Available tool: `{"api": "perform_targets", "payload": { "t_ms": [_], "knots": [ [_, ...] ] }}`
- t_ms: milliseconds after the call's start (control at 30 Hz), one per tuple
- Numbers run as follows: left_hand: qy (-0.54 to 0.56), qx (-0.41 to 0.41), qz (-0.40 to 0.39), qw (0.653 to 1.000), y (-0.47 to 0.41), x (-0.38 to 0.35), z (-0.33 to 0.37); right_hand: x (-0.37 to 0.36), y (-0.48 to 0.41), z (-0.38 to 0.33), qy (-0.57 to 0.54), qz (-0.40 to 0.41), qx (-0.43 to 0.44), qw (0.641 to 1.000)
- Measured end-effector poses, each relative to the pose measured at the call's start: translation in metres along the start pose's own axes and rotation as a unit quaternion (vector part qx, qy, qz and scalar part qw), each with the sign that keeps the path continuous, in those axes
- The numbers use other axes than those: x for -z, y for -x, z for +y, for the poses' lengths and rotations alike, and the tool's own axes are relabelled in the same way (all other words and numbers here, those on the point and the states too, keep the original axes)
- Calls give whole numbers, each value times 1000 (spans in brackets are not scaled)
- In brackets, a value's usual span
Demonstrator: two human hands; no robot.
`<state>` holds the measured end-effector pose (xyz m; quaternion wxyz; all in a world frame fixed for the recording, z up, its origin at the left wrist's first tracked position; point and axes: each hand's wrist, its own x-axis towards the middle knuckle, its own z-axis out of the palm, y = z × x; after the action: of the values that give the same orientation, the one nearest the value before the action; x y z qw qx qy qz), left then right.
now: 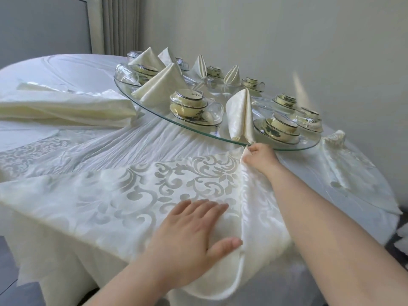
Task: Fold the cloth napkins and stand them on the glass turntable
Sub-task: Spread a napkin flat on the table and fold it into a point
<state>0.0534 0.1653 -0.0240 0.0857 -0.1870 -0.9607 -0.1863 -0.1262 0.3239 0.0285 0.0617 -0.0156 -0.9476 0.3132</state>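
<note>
Your right hand (259,156) pinches the far corner of the napkin (262,228) between thumb and fingertips, holding it just at the near rim of the glass turntable (220,130). Your left hand (194,226) lies flat on the same napkin nearer to you, fingers straight and pressing, thumb beside the hemmed edge. Below that hand the napkin droops over the table's edge.

Under both hands a white tablecloth (132,151) with a scrolling damask pattern covers the round table, rumpled into pleats toward the turntable. Just beyond your right hand a folded napkin (239,115) stands upright on the glass, close to the rim. Farther out, more folded napkins (161,85) stand among wrapped cups and saucers (189,104). Well to the left of your left hand, a pile of flat napkins (66,107) rests on the tablecloth. Right of your right hand, a crumpled cloth (335,138) lies beside the turntable. Behind it all are a plain pale wall (287,29) and, far left, a pleated curtain (119,23).
</note>
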Motion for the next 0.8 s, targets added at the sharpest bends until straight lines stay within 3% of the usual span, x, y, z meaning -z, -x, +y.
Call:
{"api": "perform_targets", "payload": {
  "t_ms": [233, 400, 800],
  "knots": [
    [10, 13, -5, 1000, -4, 2, 1, -17, -10, 8, -60, 12, -25, 998],
    [-31, -37, 86, 995, -3, -20, -4, -17, -11, 7, -12, -5, -28, 1000],
    [-67, -48, 135, 987, -3, -24, -7, 6, -32, -6, 117, -156, -105, 975]
  ]
}}
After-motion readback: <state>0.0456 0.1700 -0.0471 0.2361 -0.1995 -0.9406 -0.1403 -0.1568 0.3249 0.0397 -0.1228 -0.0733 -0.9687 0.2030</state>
